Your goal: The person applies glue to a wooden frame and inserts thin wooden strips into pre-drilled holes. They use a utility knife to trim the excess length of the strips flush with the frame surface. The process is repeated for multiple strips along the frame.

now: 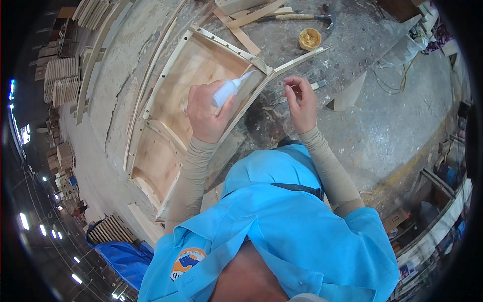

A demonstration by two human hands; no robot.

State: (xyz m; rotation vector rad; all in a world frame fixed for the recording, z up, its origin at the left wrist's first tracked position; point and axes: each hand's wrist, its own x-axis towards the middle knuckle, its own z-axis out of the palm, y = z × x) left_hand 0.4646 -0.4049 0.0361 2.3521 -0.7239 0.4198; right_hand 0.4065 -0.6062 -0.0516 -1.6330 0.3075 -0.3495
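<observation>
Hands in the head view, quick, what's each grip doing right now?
Left hand: closed around a white squeeze bottle.
Right hand: partly curled; whether it pinches anything small cannot be told.

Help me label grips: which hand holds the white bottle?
The left hand, over the wooden frame, is wrapped around the bottle. The right hand is clear of the bottle, right of the frame; whether it pinches something is unclear.

Two hands (303, 108), one white bottle (223, 94), one curved wooden frame (164, 75), one hammer (297, 17), one round tub (301, 41) of yellow paste.
</observation>
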